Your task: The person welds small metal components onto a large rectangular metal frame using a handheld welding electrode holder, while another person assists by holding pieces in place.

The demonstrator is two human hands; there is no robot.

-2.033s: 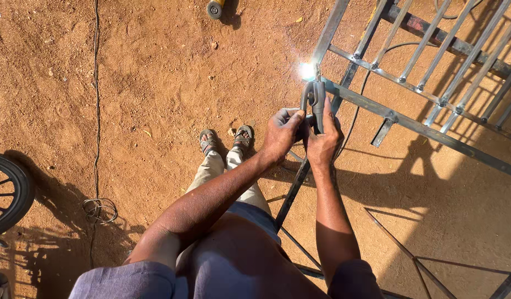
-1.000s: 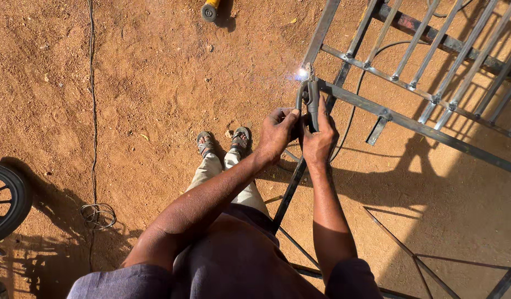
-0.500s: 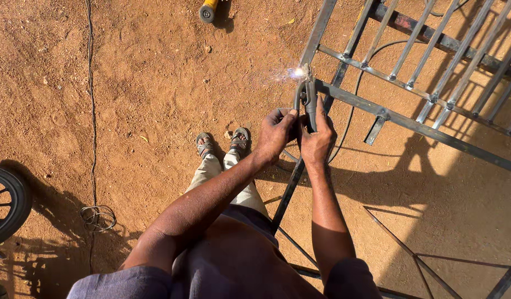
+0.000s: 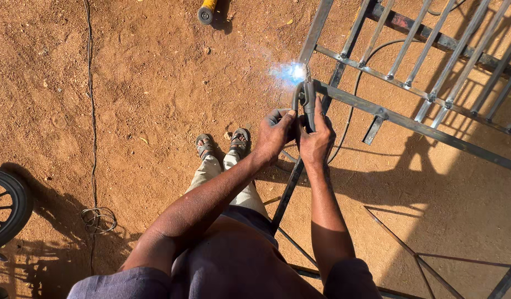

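Observation:
Both my hands grip a grey welding electrode holder (image 4: pixel 306 99) in front of me. My right hand (image 4: pixel 316 138) wraps its handle, and my left hand (image 4: pixel 273 134) steadies it from the left side. The holder's tip touches a joint of the grey metal gate frame (image 4: pixel 421 124), where a blue-white arc (image 4: pixel 292 72) burns with a haze of smoke. The frame stands tilted over the red dirt, its bars running to the upper right. A black cable (image 4: pixel 352 105) loops from the holder behind the frame.
My sandalled feet (image 4: pixel 222 145) stand on red dirt. A thin black wire (image 4: pixel 91 111) runs down the left and ends in a coil (image 4: pixel 98 219). A dark wheel (image 4: pixel 6 207) sits at the left edge. A yellow-handled tool (image 4: pixel 205 10) lies at the top.
The holder's tip has shifted slightly along the frame joint and the arc, dimmer half a second ago, flares bright blue again. My hands keep the same grip.

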